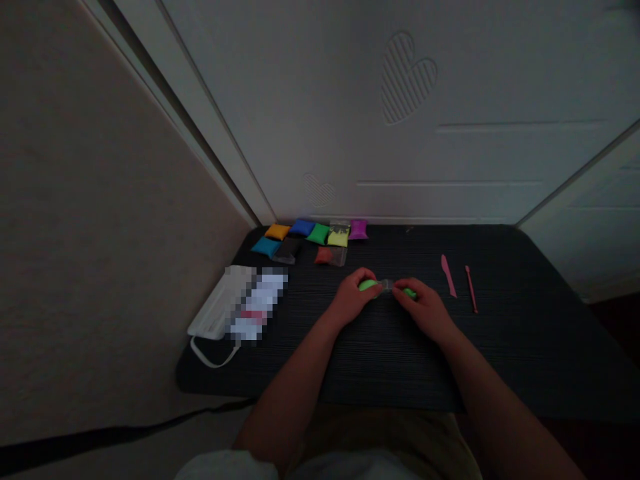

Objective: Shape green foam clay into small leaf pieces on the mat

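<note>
My left hand point(350, 297) is closed around a clear packet of light green modelling clay point(367, 285), the clay bulging beside the thumb. The packet's crumpled clear plastic end point(386, 285) reaches across to the fingertips of my right hand point(425, 308). Those fingers are curled shut on a smaller piece of green clay point(409, 293). Whether the right fingertips also pinch the plastic, I cannot tell. Both hands are low over the dark tabletop point(380, 360).
Several coloured clay packets, including a purple one point(358, 230) and a red one point(325, 255), lie at the back left. A pink plastic knife point(449, 275) and a thin pink stick tool point(471, 289) are at right. A white case point(220, 303) and a blurred phone-like screen point(263, 300) lie left.
</note>
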`<action>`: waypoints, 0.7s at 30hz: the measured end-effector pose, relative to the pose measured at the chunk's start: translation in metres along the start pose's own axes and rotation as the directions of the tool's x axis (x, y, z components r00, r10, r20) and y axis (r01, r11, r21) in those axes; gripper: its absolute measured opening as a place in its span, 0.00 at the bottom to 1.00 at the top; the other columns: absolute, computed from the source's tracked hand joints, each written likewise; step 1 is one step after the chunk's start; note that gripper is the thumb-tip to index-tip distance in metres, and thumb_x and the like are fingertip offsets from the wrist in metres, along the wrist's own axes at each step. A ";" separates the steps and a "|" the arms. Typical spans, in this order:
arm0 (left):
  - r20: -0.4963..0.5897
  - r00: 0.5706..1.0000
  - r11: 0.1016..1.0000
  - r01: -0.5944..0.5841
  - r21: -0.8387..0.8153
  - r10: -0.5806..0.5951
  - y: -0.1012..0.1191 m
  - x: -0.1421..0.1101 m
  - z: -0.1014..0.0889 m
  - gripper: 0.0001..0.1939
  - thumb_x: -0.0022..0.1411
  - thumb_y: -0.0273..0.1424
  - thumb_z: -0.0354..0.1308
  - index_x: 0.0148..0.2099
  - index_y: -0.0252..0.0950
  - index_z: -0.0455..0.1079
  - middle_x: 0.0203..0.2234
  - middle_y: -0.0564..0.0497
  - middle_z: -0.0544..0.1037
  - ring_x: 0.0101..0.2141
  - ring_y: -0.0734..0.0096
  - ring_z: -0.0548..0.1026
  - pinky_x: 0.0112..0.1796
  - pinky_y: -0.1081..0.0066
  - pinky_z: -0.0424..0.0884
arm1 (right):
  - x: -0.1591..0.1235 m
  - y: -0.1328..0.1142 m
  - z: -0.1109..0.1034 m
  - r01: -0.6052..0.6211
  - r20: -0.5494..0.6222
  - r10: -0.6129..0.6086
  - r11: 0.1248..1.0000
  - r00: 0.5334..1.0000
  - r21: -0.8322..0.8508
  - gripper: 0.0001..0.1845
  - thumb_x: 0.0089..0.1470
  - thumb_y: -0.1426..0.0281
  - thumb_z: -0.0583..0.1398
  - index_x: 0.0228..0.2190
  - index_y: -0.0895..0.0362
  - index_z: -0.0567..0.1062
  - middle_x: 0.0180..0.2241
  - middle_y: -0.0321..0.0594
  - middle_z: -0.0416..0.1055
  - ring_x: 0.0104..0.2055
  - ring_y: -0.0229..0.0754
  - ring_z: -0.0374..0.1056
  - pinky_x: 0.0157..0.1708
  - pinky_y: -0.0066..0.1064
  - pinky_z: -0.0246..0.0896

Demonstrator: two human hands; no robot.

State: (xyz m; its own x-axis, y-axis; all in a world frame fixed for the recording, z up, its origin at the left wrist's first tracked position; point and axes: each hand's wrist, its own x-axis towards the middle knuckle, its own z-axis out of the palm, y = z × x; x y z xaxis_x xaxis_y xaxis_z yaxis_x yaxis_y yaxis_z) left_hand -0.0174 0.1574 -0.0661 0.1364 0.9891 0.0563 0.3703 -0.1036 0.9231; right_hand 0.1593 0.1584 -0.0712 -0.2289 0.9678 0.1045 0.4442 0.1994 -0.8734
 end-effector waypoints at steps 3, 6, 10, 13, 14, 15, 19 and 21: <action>0.037 0.999 1.000 -0.005 -0.014 0.005 0.001 0.001 -0.003 0.08 0.51 0.36 0.53 0.32 0.37 0.63 0.26 0.57 0.65 0.29 0.75 0.64 0.31 0.75 0.60 | 0.000 0.001 0.000 0.039 0.049 -0.039 0.999 0.998 -0.003 0.09 0.48 0.65 0.55 0.32 0.51 0.73 0.30 0.36 0.68 0.34 0.41 0.64 0.35 0.33 0.56; 0.073 0.997 0.998 0.009 -0.068 -0.004 0.000 0.002 -0.007 0.09 0.51 0.36 0.53 0.32 0.36 0.63 0.25 0.57 0.65 0.28 0.76 0.64 0.32 0.75 0.59 | 0.000 0.000 -0.003 0.076 0.104 -0.077 0.997 0.992 0.011 0.08 0.48 0.64 0.55 0.31 0.50 0.73 0.28 0.35 0.66 0.32 0.40 0.64 0.33 0.32 0.56; 0.137 0.990 0.988 0.050 -0.145 -0.030 0.001 0.001 -0.011 0.09 0.50 0.36 0.54 0.31 0.36 0.64 0.24 0.58 0.65 0.26 0.76 0.63 0.30 0.75 0.59 | 0.000 -0.004 -0.006 0.053 0.137 -0.067 0.993 0.988 0.102 0.08 0.48 0.64 0.56 0.29 0.52 0.73 0.31 0.35 0.67 0.35 0.40 0.64 0.37 0.33 0.55; 0.209 0.975 0.982 0.109 -0.154 -0.075 0.003 0.000 -0.015 0.09 0.49 0.36 0.54 0.32 0.36 0.64 0.24 0.57 0.66 0.26 0.75 0.64 0.29 0.75 0.59 | 0.000 -0.006 -0.009 -0.047 0.122 0.022 0.977 0.992 0.208 0.09 0.47 0.63 0.56 0.30 0.52 0.73 0.31 0.36 0.68 0.36 0.41 0.63 0.39 0.34 0.54; 0.222 0.971 0.981 0.124 -0.150 -0.089 0.003 0.000 -0.016 0.09 0.49 0.35 0.54 0.32 0.36 0.64 0.24 0.57 0.66 0.27 0.75 0.64 0.29 0.75 0.59 | 0.000 -0.006 -0.010 -0.099 0.099 0.073 0.955 0.992 0.279 0.09 0.47 0.63 0.57 0.30 0.52 0.73 0.30 0.35 0.68 0.35 0.41 0.63 0.37 0.34 0.55; 0.226 0.969 0.980 0.133 -0.148 -0.098 0.003 0.000 -0.017 0.09 0.49 0.35 0.54 0.32 0.36 0.64 0.24 0.56 0.66 0.27 0.75 0.64 0.29 0.74 0.59 | 0.000 -0.005 -0.010 -0.149 0.081 0.128 0.914 0.989 0.377 0.08 0.46 0.63 0.57 0.30 0.53 0.72 0.28 0.35 0.68 0.33 0.40 0.63 0.35 0.34 0.56; 0.196 0.974 0.978 0.142 -0.150 -0.111 0.000 0.001 -0.018 0.09 0.49 0.36 0.54 0.32 0.36 0.64 0.24 0.57 0.66 0.26 0.76 0.64 0.29 0.75 0.59 | 0.005 0.001 -0.015 -0.181 0.054 0.231 0.573 0.971 0.799 0.04 0.47 0.66 0.56 0.25 0.52 0.69 0.25 0.33 0.65 0.27 0.36 0.63 0.28 0.30 0.59; 0.171 0.977 0.974 0.156 -0.161 -0.128 -0.001 0.002 -0.017 0.09 0.49 0.36 0.54 0.32 0.36 0.64 0.24 0.57 0.66 0.26 0.76 0.64 0.29 0.75 0.59 | 0.009 0.006 -0.020 -0.133 0.016 0.265 0.429 0.964 0.893 0.04 0.48 0.67 0.55 0.24 0.52 0.68 0.26 0.33 0.67 0.32 0.37 0.65 0.31 0.31 0.60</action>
State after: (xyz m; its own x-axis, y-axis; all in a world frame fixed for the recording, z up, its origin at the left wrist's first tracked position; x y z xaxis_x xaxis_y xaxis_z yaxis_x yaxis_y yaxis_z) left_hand -0.0334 0.1616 -0.0602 0.2429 0.9615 -0.1286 0.2341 0.0705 0.9696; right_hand 0.1774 0.1713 -0.0660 -0.1171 0.9834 -0.1385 -0.5529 -0.1804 -0.8135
